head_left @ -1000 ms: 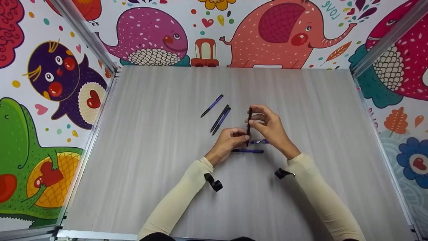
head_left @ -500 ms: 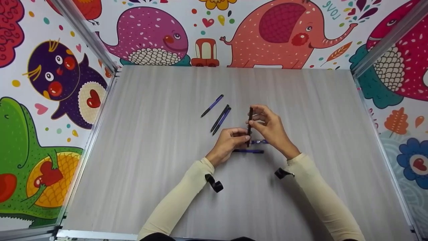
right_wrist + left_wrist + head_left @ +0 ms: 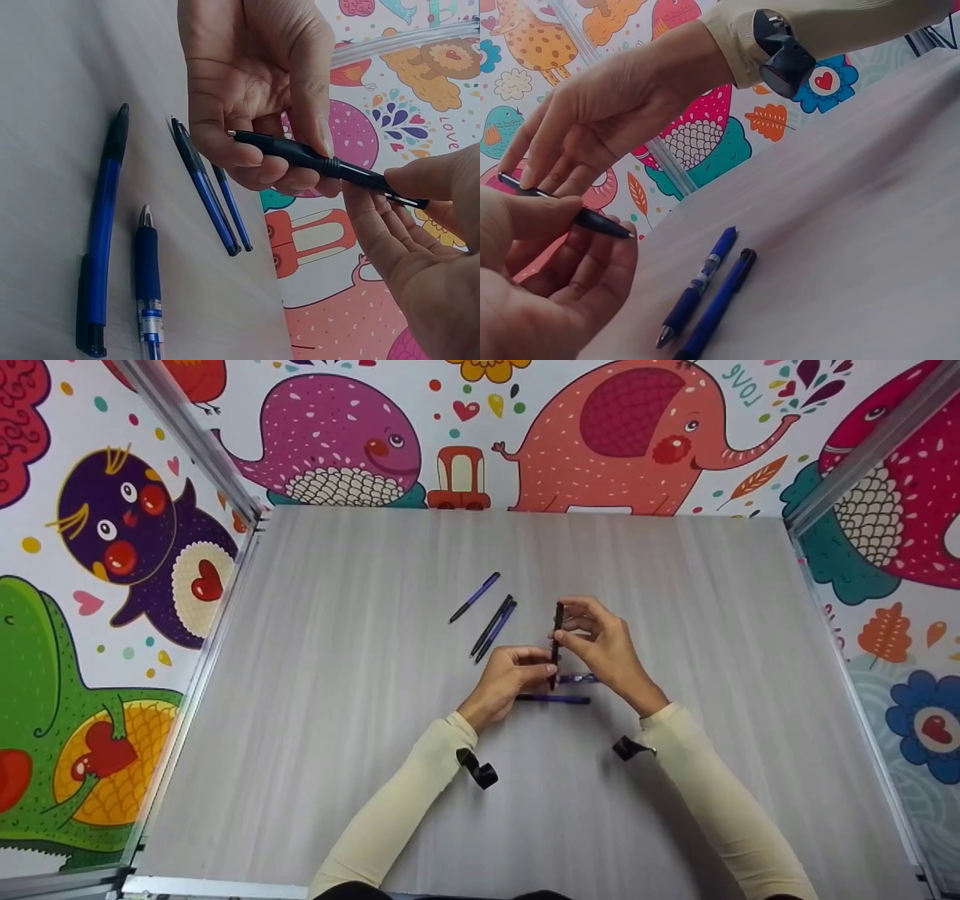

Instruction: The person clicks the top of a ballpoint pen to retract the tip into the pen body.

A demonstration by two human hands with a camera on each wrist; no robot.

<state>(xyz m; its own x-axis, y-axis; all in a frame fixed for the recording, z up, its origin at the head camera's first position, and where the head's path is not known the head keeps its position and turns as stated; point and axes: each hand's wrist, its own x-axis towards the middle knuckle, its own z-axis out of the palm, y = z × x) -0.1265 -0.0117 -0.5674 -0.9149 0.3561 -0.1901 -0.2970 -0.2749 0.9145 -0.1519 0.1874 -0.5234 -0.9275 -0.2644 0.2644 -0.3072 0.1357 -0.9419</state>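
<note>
A slim black pen [image 3: 556, 634] is held up over the table between both hands. My left hand [image 3: 506, 679] pinches it near its writing tip, thumb against the barrel. My right hand [image 3: 607, 645] grips the other end, where the clip is, between thumb and fingers. In the right wrist view, the black pen [image 3: 300, 156] shows a bare point sticking out past the left fingers. Below the hands lie a blue pen with a clear section [image 3: 697, 285] and a plain blue pen with a black end [image 3: 720, 307], side by side.
Farther back and to the left, a blue-and-black pen [image 3: 475, 597] lies slanted. Near it, a dark pen [image 3: 490, 627] and a blue one [image 3: 499, 626] lie close together. Cartoon-printed walls [image 3: 345, 435] with metal posts enclose the wood-grain table [image 3: 337, 585].
</note>
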